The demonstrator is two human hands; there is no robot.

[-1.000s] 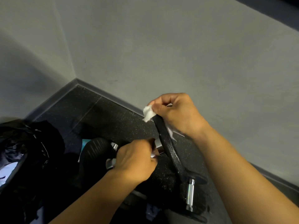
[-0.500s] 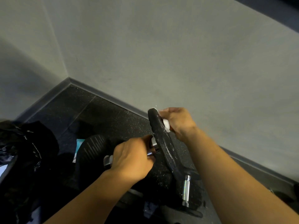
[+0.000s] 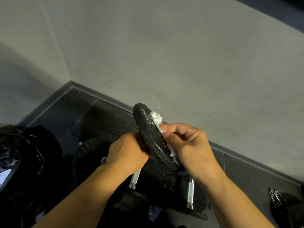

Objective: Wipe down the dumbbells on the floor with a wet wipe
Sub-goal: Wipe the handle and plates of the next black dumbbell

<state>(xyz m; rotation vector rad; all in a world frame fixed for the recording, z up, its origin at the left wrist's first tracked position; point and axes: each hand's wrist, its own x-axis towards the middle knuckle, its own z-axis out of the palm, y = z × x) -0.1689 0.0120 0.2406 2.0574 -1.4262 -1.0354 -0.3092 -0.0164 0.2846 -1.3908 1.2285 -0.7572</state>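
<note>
Progress, judged from this view:
- Working on one dumbbell point(image 3: 151, 139), raised off the floor point(image 3: 74, 112) and tilted, near end plate uppermost, in the middle of the view close to the wall point(image 3: 181, 55).
- Pressing a white wet wipe point(image 3: 155, 118) against the outer face of that plate with the right hand point(image 3: 189, 145), fingers curled and pinching the wipe; part of the wipe showing above the knuckles, part below them.
- Steadying the dumbbell with the left hand point(image 3: 126, 153), closed round the bar just behind the plate; bar itself mostly hidden under the fingers.
- Mid-wipe on the plate face. Cannot tell whether the bar or the far plate has been wiped.
- Likely left to do: second dumbbell point(image 3: 190, 193) and third dumbbell point(image 3: 134, 178), both lying on the floor below the hands, chrome bars showing, neither touched. Cannot tell if already cleaned.
- Task therefore part-way, not near the end.

Against the earlier frames:
- A second ago: wipe bunched over the top rim of the plate, right hand above it.
- Half a second ago: wipe small, near the top of the outer face.
- Now: right hand lower on the face, wipe drawn out along it.
- Left-hand grip unchanged.
- Second dumbbell in the same spot.

Surroundings: black bag point(image 3: 24, 153) at far left.
</note>
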